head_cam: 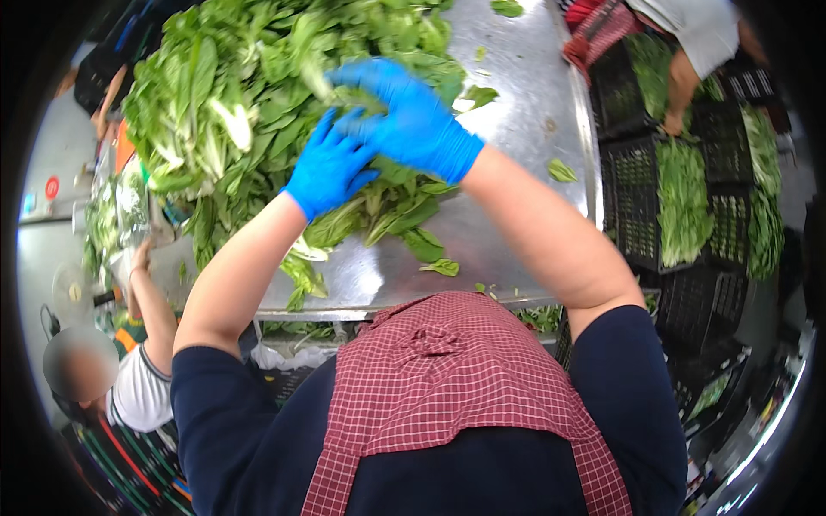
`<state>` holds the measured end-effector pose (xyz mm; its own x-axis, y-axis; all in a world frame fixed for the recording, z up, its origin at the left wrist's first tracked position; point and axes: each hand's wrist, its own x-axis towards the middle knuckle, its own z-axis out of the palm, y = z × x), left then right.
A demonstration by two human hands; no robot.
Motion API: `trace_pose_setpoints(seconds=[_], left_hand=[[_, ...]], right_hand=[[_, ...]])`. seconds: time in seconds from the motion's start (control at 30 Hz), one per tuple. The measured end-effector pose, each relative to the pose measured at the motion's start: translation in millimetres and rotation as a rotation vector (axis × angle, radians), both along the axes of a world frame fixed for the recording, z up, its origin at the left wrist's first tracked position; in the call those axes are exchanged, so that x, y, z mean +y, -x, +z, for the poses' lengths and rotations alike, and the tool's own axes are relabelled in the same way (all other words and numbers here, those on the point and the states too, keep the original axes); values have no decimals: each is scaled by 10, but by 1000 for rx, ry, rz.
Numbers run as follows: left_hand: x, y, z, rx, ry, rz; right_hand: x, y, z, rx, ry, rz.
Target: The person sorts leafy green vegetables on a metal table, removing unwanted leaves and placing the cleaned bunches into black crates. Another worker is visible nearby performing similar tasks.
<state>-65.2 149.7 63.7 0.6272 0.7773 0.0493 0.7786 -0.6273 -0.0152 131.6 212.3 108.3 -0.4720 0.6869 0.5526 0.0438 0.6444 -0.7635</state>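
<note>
A large heap of leafy greens with pale stems lies on a stainless steel table. Over the heap's near part is my left hand in a blue glove, its fingers spread on or just above the leaves. My right hand, also gloved in blue, is beside and partly over the left fingertips. It is blurred, and a blurred pale-stemmed green shows at its fingertips; whether the hand grips it cannot be told. Loose leaves lie near the table's front edge.
Black plastic crates with leafy greens stand at the right, where a co-worker's hand reaches in. At the left, another co-worker's hand is by clear-wrapped greens. The table's raised metal rim runs along its right side.
</note>
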Motion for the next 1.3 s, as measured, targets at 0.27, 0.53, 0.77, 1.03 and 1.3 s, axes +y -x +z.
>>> trace_pose_setpoints(seconds=[0.27,0.53,0.77,1.03,1.3], left_hand=[[-575,-231,420,-165,-42,-58],[220,-1270,-358,146,61,-223],[188,-1021,-229,15,-19,-312],[50,-311,-345,273,135,71],[126,-363,-31,286,245,12]], right_hand=[[-1127,-2179,-1681,-347,399,-671],[-480,-2219,-1760,-340,402,-761],[65,-1129,-2040,71,702,-428],[401,466,-2082,-388,751,-188],[433,-388,-1528,-313,744,-6]])
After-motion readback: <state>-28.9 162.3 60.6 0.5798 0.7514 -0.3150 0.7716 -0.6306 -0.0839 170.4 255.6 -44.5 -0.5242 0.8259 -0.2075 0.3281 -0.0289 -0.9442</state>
